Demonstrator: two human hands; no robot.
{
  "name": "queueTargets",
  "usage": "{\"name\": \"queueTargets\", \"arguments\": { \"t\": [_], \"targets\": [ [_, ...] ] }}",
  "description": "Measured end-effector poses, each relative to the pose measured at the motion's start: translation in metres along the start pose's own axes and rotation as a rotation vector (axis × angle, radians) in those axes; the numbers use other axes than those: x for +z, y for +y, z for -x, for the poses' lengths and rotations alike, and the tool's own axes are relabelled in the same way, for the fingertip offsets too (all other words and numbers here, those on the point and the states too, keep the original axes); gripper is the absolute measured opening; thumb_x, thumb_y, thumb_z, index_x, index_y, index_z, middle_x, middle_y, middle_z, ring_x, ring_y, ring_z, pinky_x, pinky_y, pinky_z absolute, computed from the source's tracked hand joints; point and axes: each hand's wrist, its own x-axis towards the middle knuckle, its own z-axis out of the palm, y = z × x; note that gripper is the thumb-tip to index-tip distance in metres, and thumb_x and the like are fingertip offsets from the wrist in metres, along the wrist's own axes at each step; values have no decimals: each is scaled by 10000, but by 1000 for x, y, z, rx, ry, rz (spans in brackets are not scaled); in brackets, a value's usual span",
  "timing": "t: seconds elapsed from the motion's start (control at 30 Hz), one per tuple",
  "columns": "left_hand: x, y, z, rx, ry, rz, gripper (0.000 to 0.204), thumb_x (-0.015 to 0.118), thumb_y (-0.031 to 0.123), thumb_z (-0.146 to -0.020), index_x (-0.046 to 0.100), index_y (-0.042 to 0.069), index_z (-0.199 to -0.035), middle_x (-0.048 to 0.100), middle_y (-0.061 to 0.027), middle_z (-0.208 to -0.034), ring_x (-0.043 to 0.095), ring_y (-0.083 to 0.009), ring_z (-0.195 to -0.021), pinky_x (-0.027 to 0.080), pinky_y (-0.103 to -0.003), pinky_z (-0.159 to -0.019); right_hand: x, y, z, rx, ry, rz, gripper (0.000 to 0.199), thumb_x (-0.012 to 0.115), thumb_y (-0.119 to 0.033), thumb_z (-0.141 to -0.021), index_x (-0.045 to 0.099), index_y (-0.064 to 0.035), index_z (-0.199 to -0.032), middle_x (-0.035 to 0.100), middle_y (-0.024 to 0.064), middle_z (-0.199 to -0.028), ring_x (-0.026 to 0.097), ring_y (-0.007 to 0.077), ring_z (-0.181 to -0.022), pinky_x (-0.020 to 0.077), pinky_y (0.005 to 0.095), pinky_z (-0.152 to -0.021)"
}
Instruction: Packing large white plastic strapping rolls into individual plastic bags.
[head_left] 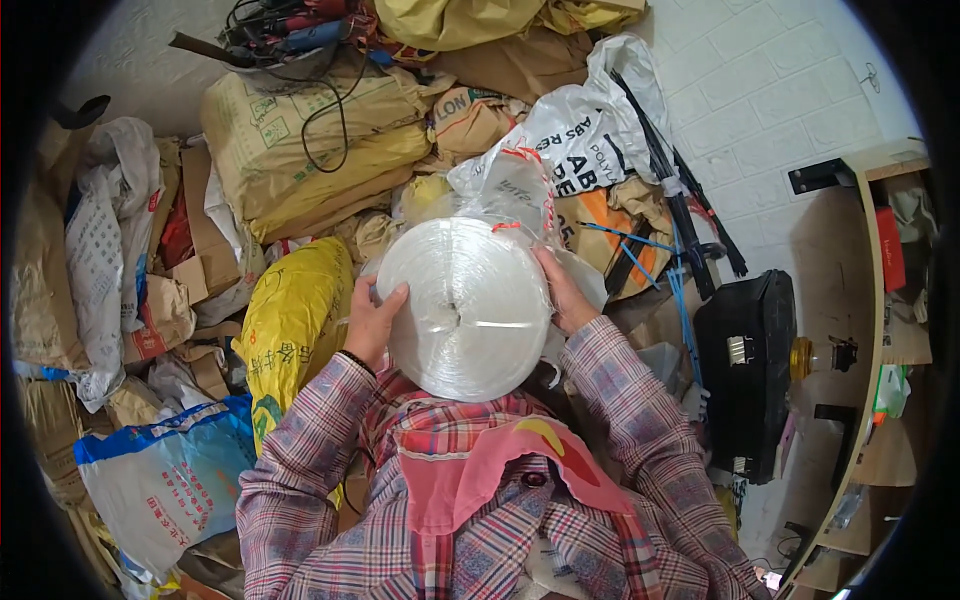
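A large round roll of shiny white plastic twine [465, 320] is held up in front of my body, its flat face with the small dark core hole turned toward me. Thin clear film seems to wrap it. My left hand [374, 318] grips its left edge, thumb on the face and the other fingers partly behind. On the opposite edge, my right hand [566, 290] is closed round the rim, most of its fingertips hidden behind the roll. Just beyond the roll's top stands a white plastic bag [507, 190] with a red-and-white cord along it.
Stuffed sacks surround me: a yellow sack [300, 320], a blue-and-white sack [170, 490] and a brown paper bale [310, 150]. Rightward are a black case [750, 375], blue sticks [680, 310], black poles [685, 215] and a wooden shelf [862, 400]. Tangled cables [285, 35] lie at the back.
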Motion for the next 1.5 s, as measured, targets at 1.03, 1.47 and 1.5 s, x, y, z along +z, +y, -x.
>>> {"name": "queueTargets", "arguments": {
  "t": [1.03, 1.47, 1.5],
  "targets": [
    [1, -8, -5, -95, 28, 278, 416, 723, 225, -861, 499, 81, -1180, 598, -63, -1061, 566, -142, -948, 468, -288, -849, 49, -35, -10, -461, 57, 523, 87, 636, -74, -890, 639, 10, -867, 654, 33, -859, 581, 84, -785, 463, 233, -729],
    [2, -13, -9, -72, 35, 274, 375, 716, 193, -866, 511, 74, -1157, 615, -51, -1052, 574, -131, -967, 469, -293, -871, 32, -44, -23, -369, -65, 437, 77, 630, -64, -890, 656, 7, -901, 654, 23, -861, 570, 64, -760, 453, 203, -710],
    [0, -13, -10, -91, 21, 313, 370, 695, 178, -878, 501, 70, -1173, 604, -56, -1084, 568, -137, -997, 466, -302, -892, 32, -44, -24, -354, -70, 385, 79, 628, -67, -893, 655, 7, -902, 654, 22, -861, 568, 64, -759, 452, 203, -707]
  ]
}}
